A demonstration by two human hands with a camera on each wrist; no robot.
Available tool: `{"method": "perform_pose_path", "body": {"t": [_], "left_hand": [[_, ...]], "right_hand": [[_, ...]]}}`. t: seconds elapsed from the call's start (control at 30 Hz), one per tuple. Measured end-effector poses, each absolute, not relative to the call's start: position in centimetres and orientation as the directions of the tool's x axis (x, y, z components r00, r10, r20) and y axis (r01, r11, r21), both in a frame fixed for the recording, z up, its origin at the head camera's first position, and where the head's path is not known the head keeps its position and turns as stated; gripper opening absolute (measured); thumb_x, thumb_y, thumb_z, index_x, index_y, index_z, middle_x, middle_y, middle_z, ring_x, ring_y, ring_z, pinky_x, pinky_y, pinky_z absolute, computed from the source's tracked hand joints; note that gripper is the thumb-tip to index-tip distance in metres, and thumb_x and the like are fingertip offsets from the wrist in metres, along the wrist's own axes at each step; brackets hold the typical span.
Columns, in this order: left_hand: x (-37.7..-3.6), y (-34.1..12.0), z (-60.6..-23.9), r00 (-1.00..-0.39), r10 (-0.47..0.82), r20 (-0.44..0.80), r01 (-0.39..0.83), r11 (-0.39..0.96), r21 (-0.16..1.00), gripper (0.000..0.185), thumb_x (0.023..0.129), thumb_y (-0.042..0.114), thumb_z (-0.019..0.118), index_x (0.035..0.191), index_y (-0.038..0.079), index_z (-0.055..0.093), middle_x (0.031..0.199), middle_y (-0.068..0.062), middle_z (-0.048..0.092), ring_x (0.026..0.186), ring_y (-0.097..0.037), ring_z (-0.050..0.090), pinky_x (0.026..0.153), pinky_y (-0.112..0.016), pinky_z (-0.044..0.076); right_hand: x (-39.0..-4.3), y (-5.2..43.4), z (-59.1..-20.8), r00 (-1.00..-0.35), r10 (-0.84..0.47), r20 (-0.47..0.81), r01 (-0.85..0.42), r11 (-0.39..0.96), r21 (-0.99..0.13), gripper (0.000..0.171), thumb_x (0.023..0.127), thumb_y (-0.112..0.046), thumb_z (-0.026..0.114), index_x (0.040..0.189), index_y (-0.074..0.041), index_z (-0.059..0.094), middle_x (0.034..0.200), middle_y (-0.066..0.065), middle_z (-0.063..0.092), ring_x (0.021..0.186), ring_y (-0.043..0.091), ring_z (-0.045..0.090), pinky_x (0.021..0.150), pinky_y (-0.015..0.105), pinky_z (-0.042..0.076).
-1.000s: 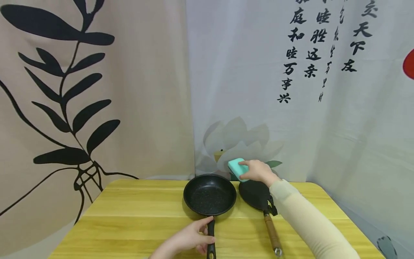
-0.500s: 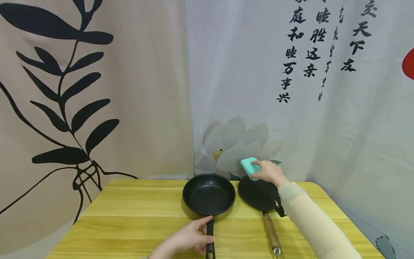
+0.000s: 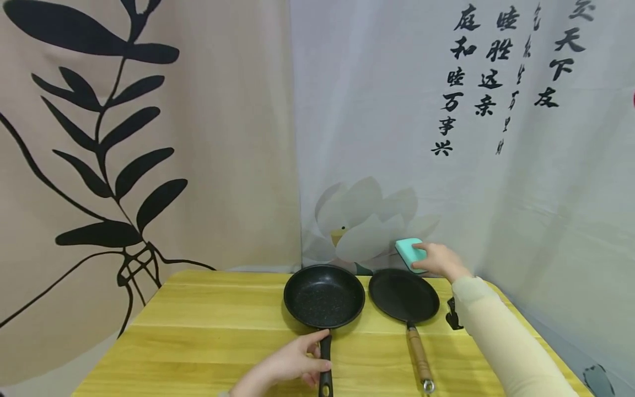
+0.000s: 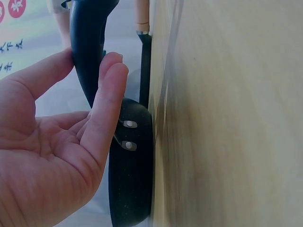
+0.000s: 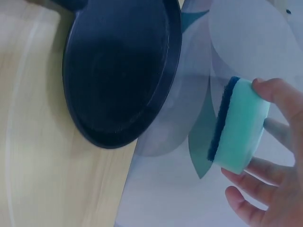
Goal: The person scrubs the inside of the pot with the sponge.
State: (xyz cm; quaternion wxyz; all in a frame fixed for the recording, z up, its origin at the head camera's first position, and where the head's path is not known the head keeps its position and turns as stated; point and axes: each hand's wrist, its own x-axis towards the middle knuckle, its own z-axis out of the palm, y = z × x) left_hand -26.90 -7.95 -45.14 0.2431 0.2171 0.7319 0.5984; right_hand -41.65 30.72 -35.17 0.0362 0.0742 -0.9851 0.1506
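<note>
A black speckled frying pan (image 3: 324,302) (image 4: 130,189) sits mid-table. My left hand (image 3: 310,355) (image 4: 71,142) holds its black handle (image 3: 325,364) (image 4: 87,56) between thumb and fingers near the front edge. To the pan's right lies a flat black pan (image 3: 404,295) (image 5: 118,71) with a wooden handle (image 3: 420,361). My right hand (image 3: 439,260) (image 5: 279,189) grips a teal sponge (image 3: 410,253) (image 5: 239,125) with a dark blue scrub layer. It holds the sponge in the air beyond the flat pan's far right rim, close to the curtain.
The pans lie on a yellow wooden table (image 3: 198,331) (image 5: 38,142). A small black clip (image 3: 452,317) lies at the right, beside my sleeve. Printed curtains (image 3: 198,138) hang close behind the table's far edge and along its right side.
My right hand has carried the sponge to the right, from between the two pans to beyond the flat pan's far right rim. The left hand has stayed on the handle.
</note>
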Motion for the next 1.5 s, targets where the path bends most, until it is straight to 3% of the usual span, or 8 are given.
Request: {"method": "perform_pose_path", "body": {"t": [0.67, 1.13, 1.5], "left_hand": [[-27.2, -8.0, -45.0, -0.792, 0.606, -0.076, 0.039, 0.174, 0.984, 0.072, 0.09, 0.008, 0.069, 0.149, -0.005, 0.03, 0.085, -0.012, 0.059, 0.059, -0.016, 0.061, 0.052, -0.029, 0.055], [-26.6, -8.0, -45.0, -0.772, 0.627, -0.102, 0.026, 0.191, 0.981, 0.069, 0.092, 0.008, 0.067, 0.148, -0.007, 0.03, 0.084, -0.011, 0.061, 0.06, -0.015, 0.061, 0.055, -0.03, 0.056], [-26.9, -8.0, -45.1, -0.779, 0.622, -0.083, 0.037, 0.177, 0.984, 0.069, 0.092, 0.008, 0.067, 0.147, -0.008, 0.03, 0.083, -0.01, 0.061, 0.06, -0.015, 0.061, 0.053, -0.026, 0.055]], "right_hand": [[-39.9, 34.9, -35.0, -0.988, -0.116, 0.099, -0.138, 0.954, -0.267, 0.07, 0.087, -0.038, 0.068, 0.143, -0.002, 0.046, 0.139, 0.035, 0.041, 0.117, 0.053, 0.046, 0.08, 0.061, 0.046], [-38.6, 38.5, -37.5, -0.996, -0.054, 0.068, -0.07, 0.961, -0.266, 0.075, 0.085, -0.042, 0.07, 0.143, 0.0, 0.045, 0.136, 0.04, 0.04, 0.113, 0.057, 0.047, 0.073, 0.059, 0.047], [-38.1, 39.5, -38.8, -0.996, -0.016, 0.085, -0.038, 0.96, -0.276, 0.074, 0.086, -0.04, 0.068, 0.143, 0.0, 0.043, 0.133, 0.04, 0.043, 0.105, 0.05, 0.054, 0.067, 0.055, 0.047]]}}
